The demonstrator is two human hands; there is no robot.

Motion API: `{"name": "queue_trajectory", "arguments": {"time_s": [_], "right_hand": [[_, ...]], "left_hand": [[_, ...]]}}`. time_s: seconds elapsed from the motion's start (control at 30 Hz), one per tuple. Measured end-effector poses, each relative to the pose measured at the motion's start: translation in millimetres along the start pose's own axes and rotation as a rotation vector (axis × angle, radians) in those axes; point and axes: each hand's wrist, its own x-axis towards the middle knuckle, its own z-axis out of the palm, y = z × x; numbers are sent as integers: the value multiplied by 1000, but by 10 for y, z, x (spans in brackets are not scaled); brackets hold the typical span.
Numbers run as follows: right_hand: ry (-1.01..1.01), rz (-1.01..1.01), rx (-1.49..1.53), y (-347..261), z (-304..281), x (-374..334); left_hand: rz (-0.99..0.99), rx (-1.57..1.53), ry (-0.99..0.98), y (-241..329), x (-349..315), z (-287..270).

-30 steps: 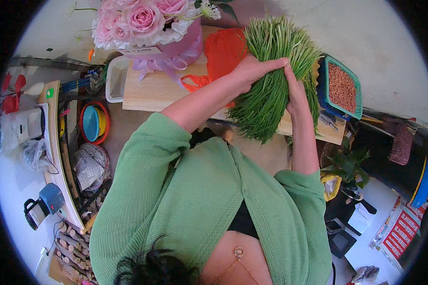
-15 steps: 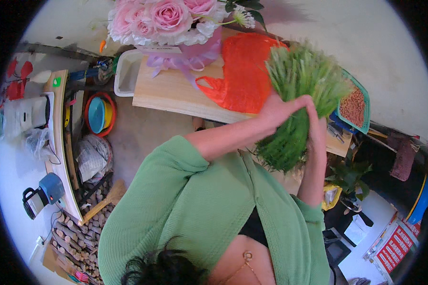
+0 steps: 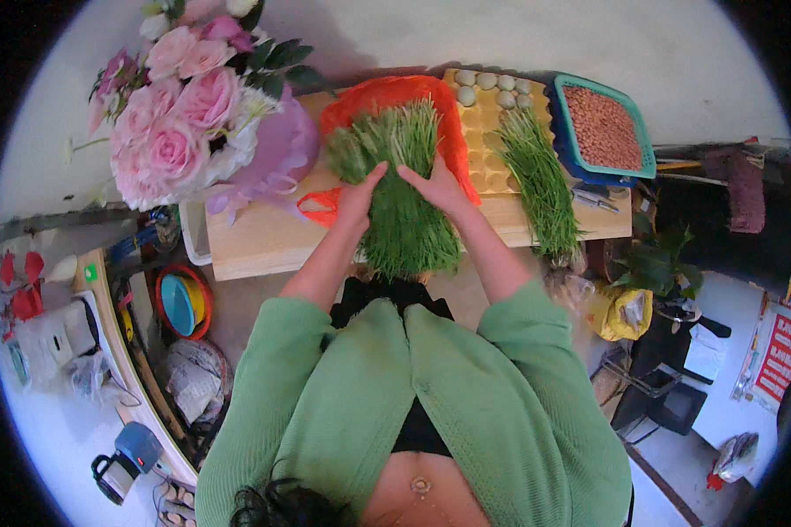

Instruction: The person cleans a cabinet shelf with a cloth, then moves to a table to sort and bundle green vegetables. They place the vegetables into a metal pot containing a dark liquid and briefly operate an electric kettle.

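A thick bunch of green chives (image 3: 406, 233) lies over the orange-red plastic bag (image 3: 453, 132) on the wooden table (image 3: 264, 241). My left hand (image 3: 359, 200) clasps its left side, and my right hand (image 3: 439, 189) clasps the right, thumbs on top and pointing toward each other. The pale ends fan out on the far side; the dark leaf tips hang over the near table edge. My palms' undersides are hidden. A smaller chive bunch (image 3: 543, 193) rests to the right, partly across a yellow egg tray (image 3: 483, 158).
Several pale eggs (image 3: 505, 83) sit in the tray's far end. A teal basket (image 3: 646, 154) of peanuts stands at the far right, with a metal tool (image 3: 596, 200) near it. Pink flowers in a purple wrap (image 3: 281, 154) occupy the table's left. A yellow bag (image 3: 622, 312) is below right.
My hands have moved left with the large bunch, from the table's right side onto the bag, and now sit apart on its two sides. The egg tray and smaller bunch have come into view.
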Motion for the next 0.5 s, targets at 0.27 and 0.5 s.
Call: {"name": "queue_trajectory", "arguments": {"time_s": [0.27, 0.5], "right_hand": [[292, -224, -316, 195, -990, -626], [462, -36, -1044, 663, -1892, -476]], "left_hand": [[-87, -11, -69, -191, 235, -166], [-176, -2, -36, -101, 157, -99]]}}
